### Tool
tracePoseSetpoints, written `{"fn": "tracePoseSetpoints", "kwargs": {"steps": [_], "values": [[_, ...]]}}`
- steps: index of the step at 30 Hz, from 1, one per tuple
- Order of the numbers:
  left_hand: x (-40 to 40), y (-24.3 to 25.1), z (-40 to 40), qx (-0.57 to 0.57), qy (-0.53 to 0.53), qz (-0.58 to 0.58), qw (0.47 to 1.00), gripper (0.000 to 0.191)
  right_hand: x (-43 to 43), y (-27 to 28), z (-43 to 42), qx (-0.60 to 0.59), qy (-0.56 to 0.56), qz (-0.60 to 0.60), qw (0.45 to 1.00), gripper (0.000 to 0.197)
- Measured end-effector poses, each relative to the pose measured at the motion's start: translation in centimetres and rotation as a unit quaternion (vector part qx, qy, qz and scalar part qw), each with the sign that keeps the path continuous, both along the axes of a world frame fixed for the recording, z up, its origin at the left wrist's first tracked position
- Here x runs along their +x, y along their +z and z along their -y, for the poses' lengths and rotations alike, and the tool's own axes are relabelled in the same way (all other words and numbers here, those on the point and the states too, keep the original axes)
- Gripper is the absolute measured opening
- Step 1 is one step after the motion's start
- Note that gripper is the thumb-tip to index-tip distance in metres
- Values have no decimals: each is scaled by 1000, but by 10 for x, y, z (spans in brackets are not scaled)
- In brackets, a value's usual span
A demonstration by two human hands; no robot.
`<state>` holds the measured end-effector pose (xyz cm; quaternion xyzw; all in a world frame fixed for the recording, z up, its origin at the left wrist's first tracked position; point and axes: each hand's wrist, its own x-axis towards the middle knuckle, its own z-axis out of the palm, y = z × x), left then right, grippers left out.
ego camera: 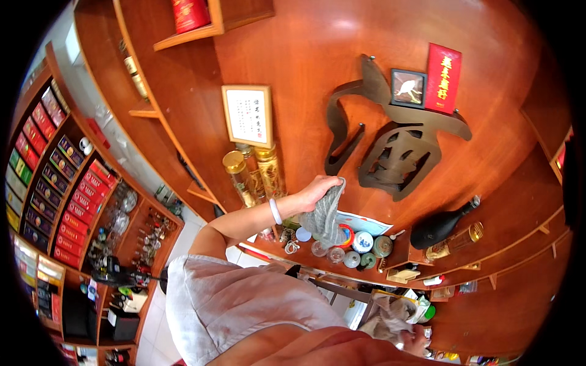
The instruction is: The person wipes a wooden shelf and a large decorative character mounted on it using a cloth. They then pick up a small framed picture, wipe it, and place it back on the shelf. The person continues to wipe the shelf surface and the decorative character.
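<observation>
My left hand [319, 190], with a pale bangle on its wrist, is raised and grips a grey cloth [324, 217] that hangs from the fingers. Below the cloth, a wooden shelf holds small jars, among them a blue-and-white porcelain jar [362, 241] and a green-grey jar [382, 246]. A brown openwork wall ornament [398, 160] is mounted on the wood panel beyond the hand. My right hand [415, 341] shows partly at the lower right, beside a crumpled beige cloth [389, 320]; whether it holds anything is unclear.
Tall gold-lidded jars [236, 176] and a framed text [247, 115] stand left of the ornament. A black bottle [442, 224] leans at the right beside another gold-lidded jar [453, 242]. Shelves of red boxes [80, 212] line the far left, with a black fan [116, 273] nearby.
</observation>
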<state>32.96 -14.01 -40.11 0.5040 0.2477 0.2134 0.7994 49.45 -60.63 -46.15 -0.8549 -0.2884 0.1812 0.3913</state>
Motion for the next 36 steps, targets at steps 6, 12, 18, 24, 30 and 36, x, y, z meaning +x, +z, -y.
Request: {"fn": "tracePoseSetpoints", "kwargs": {"steps": [6,12,18,24,30,36], "values": [[-40,-8,-10,96,30,-20,995,25,33,61,-27,363,-198,-236,879,51],[-49,5,-3,175,-16,-80,981,28,20,122,-78,452,-177,-300,821,48],[-37,-5,11,257,-53,-152,953,26,69,116,-121,397,-90,-399,822,40],[-25,-12,7,257,-31,-162,952,19,105,160,-77,716,-17,-246,653,56],[-9,-4,-59,233,165,-96,954,14,154,95,-103,711,-66,-352,605,44],[-3,17,-153,183,270,19,945,26,224,103,-118,678,-97,-282,672,35]]}}
